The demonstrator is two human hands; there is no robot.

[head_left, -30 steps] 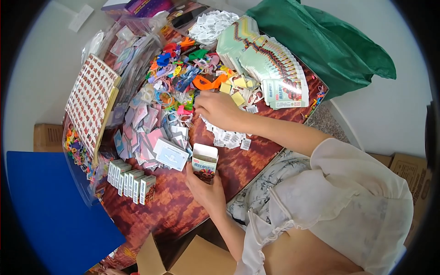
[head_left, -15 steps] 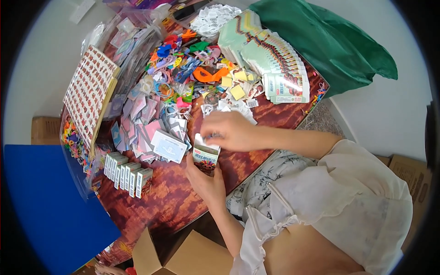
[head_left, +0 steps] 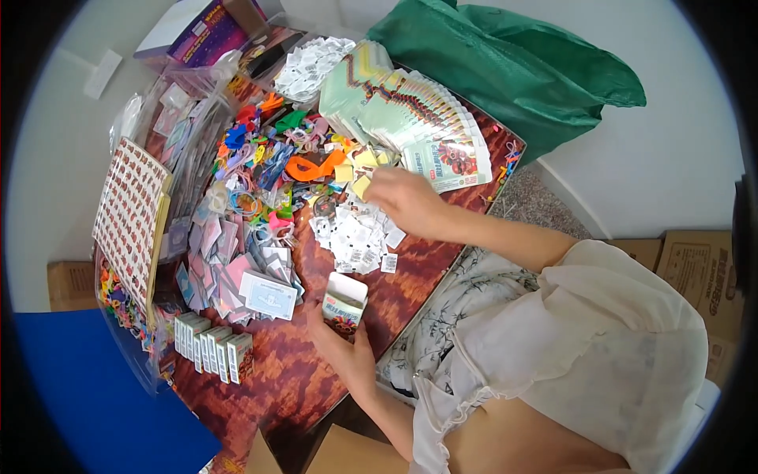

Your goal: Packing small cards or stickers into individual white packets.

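Note:
My left hand (head_left: 345,355) is wrapped round a small printed carton (head_left: 344,308), white and green with a colourful picture. Its top flap stands up and its mouth faces away from me. My right hand (head_left: 410,204) is over the small yellow squares (head_left: 361,187), fingers bent and close together, fingertips touching or just above them. Whether anything is pinched there is hidden. Between the hands lies a heap of small white printed slips (head_left: 351,237). Left of the carton, a pale blue card (head_left: 268,295) rests on a pile of loose cards (head_left: 225,253).
A row of filled-out cartons (head_left: 212,347) stands at the left. Flat cartons (head_left: 430,118) are fanned out at the back, beside a green bag (head_left: 521,71). Colourful bands and trinkets (head_left: 276,154) lie mid-table. A sticker sheet stack (head_left: 130,213) leans left; an open cardboard box (head_left: 355,454) is below the edge.
My right hand has moved from the carton's mouth away to the yellow squares. The left hand still holds the carton. The whole view has shifted, showing a purple box at the back.

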